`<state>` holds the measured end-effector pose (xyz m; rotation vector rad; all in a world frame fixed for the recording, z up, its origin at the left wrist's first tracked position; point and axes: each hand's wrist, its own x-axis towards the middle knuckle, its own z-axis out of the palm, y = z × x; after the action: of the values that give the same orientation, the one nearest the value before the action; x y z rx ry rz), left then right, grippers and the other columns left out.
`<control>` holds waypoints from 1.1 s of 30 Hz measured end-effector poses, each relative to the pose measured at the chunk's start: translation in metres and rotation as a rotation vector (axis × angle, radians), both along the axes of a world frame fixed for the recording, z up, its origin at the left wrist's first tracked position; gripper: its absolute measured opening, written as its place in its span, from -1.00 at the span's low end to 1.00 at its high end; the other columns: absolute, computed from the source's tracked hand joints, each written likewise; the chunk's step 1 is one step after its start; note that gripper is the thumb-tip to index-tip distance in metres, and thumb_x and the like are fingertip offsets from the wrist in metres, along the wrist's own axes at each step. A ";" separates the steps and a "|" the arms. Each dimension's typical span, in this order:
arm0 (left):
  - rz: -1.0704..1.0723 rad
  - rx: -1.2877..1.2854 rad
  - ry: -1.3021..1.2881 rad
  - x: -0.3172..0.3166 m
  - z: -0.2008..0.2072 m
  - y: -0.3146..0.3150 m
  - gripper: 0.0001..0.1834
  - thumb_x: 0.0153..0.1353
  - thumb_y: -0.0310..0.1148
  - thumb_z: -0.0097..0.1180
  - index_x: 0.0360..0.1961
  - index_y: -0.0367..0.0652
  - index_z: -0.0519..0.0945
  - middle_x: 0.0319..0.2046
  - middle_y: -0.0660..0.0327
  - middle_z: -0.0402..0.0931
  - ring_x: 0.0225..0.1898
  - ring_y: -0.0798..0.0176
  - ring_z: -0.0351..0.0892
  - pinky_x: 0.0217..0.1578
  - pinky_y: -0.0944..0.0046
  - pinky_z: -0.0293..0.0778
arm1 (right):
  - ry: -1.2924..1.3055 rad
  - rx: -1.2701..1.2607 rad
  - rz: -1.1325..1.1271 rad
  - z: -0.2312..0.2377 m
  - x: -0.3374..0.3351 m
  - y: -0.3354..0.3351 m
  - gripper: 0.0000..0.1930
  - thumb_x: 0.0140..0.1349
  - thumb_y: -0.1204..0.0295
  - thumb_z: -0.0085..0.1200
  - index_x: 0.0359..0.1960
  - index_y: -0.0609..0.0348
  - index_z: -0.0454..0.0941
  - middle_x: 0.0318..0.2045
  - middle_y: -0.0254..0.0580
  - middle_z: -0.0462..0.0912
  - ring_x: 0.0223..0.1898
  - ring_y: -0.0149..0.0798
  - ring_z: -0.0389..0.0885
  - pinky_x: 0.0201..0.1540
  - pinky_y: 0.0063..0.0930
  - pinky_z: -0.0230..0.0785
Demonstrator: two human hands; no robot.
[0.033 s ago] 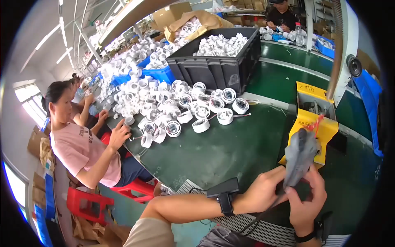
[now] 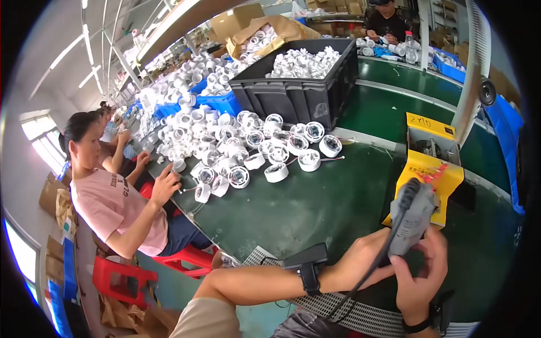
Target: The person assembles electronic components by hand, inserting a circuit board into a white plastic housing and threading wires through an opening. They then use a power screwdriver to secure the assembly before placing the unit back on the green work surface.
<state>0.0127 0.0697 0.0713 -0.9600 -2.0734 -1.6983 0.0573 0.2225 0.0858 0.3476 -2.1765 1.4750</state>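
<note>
A grey plastic device with a ribbed black cord (image 2: 410, 222) is held between my two hands, upright and slightly tilted, above the green tabletop. My left hand (image 2: 366, 253) closes on it from the left, its fingertips partly hidden behind the body and cord. My right hand (image 2: 422, 273) grips its lower end, with the thumb and fingers curled round it. The cord hangs from the top, crosses my left fingers and runs down toward my lap. Just behind the device stands a yellow and grey box-shaped unit (image 2: 431, 135), with red strands beside it.
Many white round housings (image 2: 276, 152), some with wires, are heaped on the green table (image 2: 282, 208). A black crate (image 2: 287, 93) of white parts stands behind them, beside blue bins (image 2: 220, 103). A person in pink sits left near a red stool (image 2: 121, 279); another works at the back.
The grey device has turned in my hands, so its ribbed cord end and one face now show clearly. The cord has swung up across my left hand. Both hands stay almost in place.
</note>
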 end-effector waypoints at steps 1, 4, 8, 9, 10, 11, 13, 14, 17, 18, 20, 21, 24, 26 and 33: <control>-0.043 -0.043 -0.042 -0.004 -0.004 0.001 -0.53 -0.06 -0.47 0.32 -0.06 -0.24 0.50 -0.32 0.03 0.46 -0.29 -0.10 0.51 -0.29 0.11 0.46 | 0.053 -0.169 -0.071 0.009 -0.001 -0.012 -0.30 -0.06 0.60 0.22 0.22 0.35 0.28 0.16 -0.06 0.36 0.08 -0.20 0.44 0.12 -0.40 0.30; -0.113 -0.063 -0.129 -0.005 0.007 0.003 -0.53 -0.08 -0.47 0.32 -0.08 -0.25 0.51 -0.32 0.03 0.46 -0.28 -0.10 0.50 -0.28 0.11 0.45 | 0.129 -0.403 -0.160 0.026 -0.002 -0.016 -0.30 -0.05 0.59 0.20 0.21 0.37 0.26 0.16 -0.05 0.34 0.10 -0.19 0.40 0.15 -0.41 0.25; -0.223 -0.027 -0.066 -0.003 0.005 0.003 -0.61 -0.05 -0.45 0.30 -0.15 -0.28 0.50 -0.33 0.00 0.45 -0.28 -0.12 0.47 -0.26 0.10 0.43 | -0.147 0.087 0.047 0.013 0.009 0.020 -0.23 0.02 0.49 0.21 0.29 0.37 0.13 0.16 -0.06 0.34 0.12 -0.18 0.39 0.18 -0.36 0.21; -0.250 -0.062 -0.169 0.001 0.007 -0.001 -0.61 -0.03 -0.43 0.30 -0.17 -0.32 0.49 -0.34 -0.02 0.44 -0.28 -0.15 0.47 -0.25 0.09 0.43 | -0.185 0.198 0.085 0.019 0.009 0.022 -0.28 0.14 0.35 0.20 0.27 0.38 0.14 0.18 -0.02 0.33 0.17 -0.17 0.36 0.20 -0.34 0.19; -0.258 -0.060 -0.159 0.002 0.008 -0.001 -0.61 -0.03 -0.43 0.30 -0.17 -0.32 0.49 -0.34 -0.02 0.44 -0.28 -0.15 0.47 -0.25 0.09 0.43 | -0.176 0.203 0.076 0.012 0.011 0.022 -0.28 0.14 0.35 0.20 0.27 0.38 0.14 0.18 -0.02 0.33 0.17 -0.17 0.36 0.20 -0.34 0.19; -0.311 -0.073 -0.128 0.001 0.009 -0.002 -0.61 -0.02 -0.40 0.30 -0.18 -0.33 0.48 -0.33 -0.04 0.45 -0.26 -0.18 0.47 -0.24 0.08 0.43 | -0.145 -0.065 0.124 -0.001 0.014 0.019 -0.33 0.18 0.27 0.17 0.23 0.39 0.20 0.18 0.01 0.34 0.17 -0.15 0.37 0.20 -0.33 0.20; -0.449 -0.049 -0.056 0.001 0.006 -0.001 -0.61 0.04 -0.36 0.29 -0.19 -0.36 0.46 -0.24 -0.14 0.45 -0.18 -0.27 0.45 -0.18 0.04 0.42 | -0.232 -0.532 0.253 0.010 0.015 0.012 -0.30 0.17 0.02 0.21 0.11 0.40 0.33 0.07 0.05 0.47 0.07 -0.13 0.50 0.11 -0.32 0.32; -0.520 -0.084 -0.043 0.001 0.003 -0.002 -0.58 0.06 -0.36 0.28 -0.11 -0.36 0.46 -0.11 -0.16 0.44 -0.09 -0.26 0.46 -0.09 0.04 0.42 | -0.200 -0.514 0.243 0.013 0.012 0.019 -0.30 0.17 0.02 0.21 0.11 0.40 0.33 0.07 0.05 0.47 0.07 -0.13 0.50 0.11 -0.32 0.32; -0.634 -0.142 -0.156 0.008 0.006 -0.003 -0.53 0.09 -0.33 0.32 0.00 -0.28 0.47 -0.06 -0.09 0.50 0.00 -0.19 0.47 0.02 0.03 0.39 | -0.356 -0.405 0.461 0.015 0.006 0.037 -0.14 -0.05 -0.11 0.35 0.09 0.37 0.36 -0.07 -0.03 0.59 -0.09 -0.17 0.61 0.00 -0.33 0.43; -0.707 -0.180 -0.222 0.007 0.006 -0.004 -0.51 0.10 -0.32 0.32 0.02 -0.26 0.46 -0.03 -0.09 0.48 0.03 -0.19 0.45 0.04 0.03 0.38 | -0.377 -0.340 0.565 0.024 -0.002 0.037 -0.13 -0.15 -0.13 0.39 0.03 0.36 0.41 -0.14 -0.09 0.62 -0.15 -0.22 0.63 -0.05 -0.36 0.45; -0.749 -0.192 -0.235 0.009 0.006 -0.008 -0.50 0.16 -0.31 0.27 0.08 -0.23 0.42 0.05 -0.04 0.42 0.11 -0.07 0.41 0.13 0.03 0.33 | -0.493 -0.440 0.608 0.038 0.002 0.032 -0.25 -0.24 -0.07 0.48 -0.16 0.31 0.56 -0.25 -0.21 0.67 -0.24 -0.34 0.64 -0.12 -0.45 0.47; -0.702 -0.181 -0.153 0.009 0.007 -0.010 -0.49 0.14 -0.39 0.25 0.09 -0.28 0.40 0.03 -0.06 0.44 0.06 -0.11 0.44 0.08 0.06 0.36 | -0.463 -0.354 0.620 0.037 -0.002 0.031 -0.34 -0.19 0.11 0.49 -0.13 0.34 0.54 -0.35 -0.31 0.61 -0.32 -0.46 0.53 -0.21 -0.57 0.38; -0.628 -0.197 -0.163 0.006 0.003 -0.015 -0.52 0.11 -0.46 0.25 0.06 -0.31 0.43 -0.01 -0.08 0.47 0.03 -0.11 0.48 0.05 0.09 0.40 | -0.408 -0.325 0.613 0.027 -0.009 0.027 -0.41 -0.10 0.24 0.49 -0.11 0.36 0.51 -0.46 -0.46 0.50 -0.43 -0.60 0.33 -0.38 -0.72 0.21; -0.613 -0.177 -0.202 0.004 0.006 -0.009 -0.57 0.09 -0.43 0.28 0.00 -0.28 0.49 -0.08 -0.04 0.53 -0.03 -0.07 0.54 0.00 0.11 0.44 | -0.425 -0.446 0.625 0.026 -0.005 0.026 -0.36 -0.06 0.20 0.47 -0.04 0.37 0.48 -0.31 -0.37 0.55 -0.31 -0.55 0.45 -0.27 -0.67 0.32; -0.400 -0.221 -0.250 -0.004 -0.013 -0.008 -0.56 0.01 -0.32 0.38 -0.08 -0.22 0.55 -0.10 0.02 0.54 -0.05 -0.02 0.55 0.01 0.11 0.43 | -0.592 -0.688 0.727 0.024 -0.021 0.033 -0.34 0.06 0.33 0.37 0.14 0.36 0.34 0.01 -0.18 0.51 0.05 -0.35 0.47 0.13 -0.39 0.32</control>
<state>0.0091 0.0614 0.0585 -1.3699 -2.3945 -1.8871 0.0368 0.2553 0.1102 0.5278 -1.8093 2.9150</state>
